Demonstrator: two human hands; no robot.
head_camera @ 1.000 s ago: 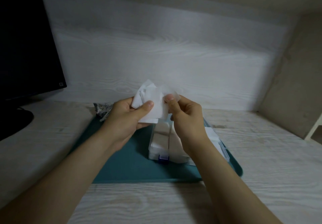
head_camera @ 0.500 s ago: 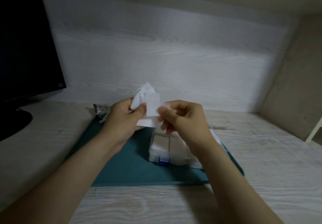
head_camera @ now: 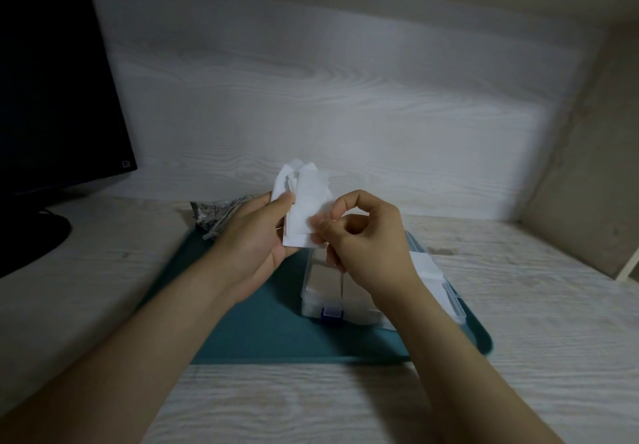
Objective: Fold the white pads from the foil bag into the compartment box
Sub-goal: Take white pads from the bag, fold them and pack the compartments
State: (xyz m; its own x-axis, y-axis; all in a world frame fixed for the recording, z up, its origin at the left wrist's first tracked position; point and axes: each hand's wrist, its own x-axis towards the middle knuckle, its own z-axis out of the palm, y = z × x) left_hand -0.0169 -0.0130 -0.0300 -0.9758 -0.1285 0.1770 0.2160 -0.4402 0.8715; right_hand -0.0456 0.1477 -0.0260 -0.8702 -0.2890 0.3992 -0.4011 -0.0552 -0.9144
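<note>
The white pads [head_camera: 306,207] sit as a small stack in the air between my hands, above the far end of the compartment box [head_camera: 332,291]. The front pad is rectangular, its long axis near vertical and leaning a little to the right at the top, with its flat face toward me. Corners of the pads behind it fan out past its upper left edge.

My left hand [head_camera: 256,236] is closed on the stack from the left, thumb pressed across the front face, fingers behind. My right hand [head_camera: 366,236] is curled, thumb and forefinger pinched on the lower right edge of the front pad; the other fingers are bent and hold nothing. The two hands are close together, joined only by the pads.

The box is clear plastic with a blue latch [head_camera: 331,313] at its near edge, lid open to the right. White pads already lie in its compartments. It stands on a teal tray [head_camera: 256,322]. The crumpled foil bag [head_camera: 216,217] lies at the tray's far left corner. A dark monitor [head_camera: 52,91] stands far left on the pale wooden desk [head_camera: 103,271].
</note>
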